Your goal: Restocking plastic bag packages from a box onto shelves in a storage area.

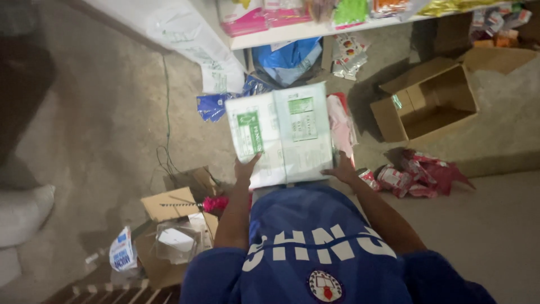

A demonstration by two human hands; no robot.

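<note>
Dim overall, lit from above and ahead — brightest on the white carton [284, 132] and shelf edge [315, 29]. Deep shadow at the left edge and beside the open cardboard box [427, 101]. Soft, slightly blurred throughout — grainy in corners.

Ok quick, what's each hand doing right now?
Left hand: gripping the near left edge of the white carton with green labels.
Right hand: gripping the same carton's near right edge.

Single head camera — high, facing straight down, floor well below.
</note>
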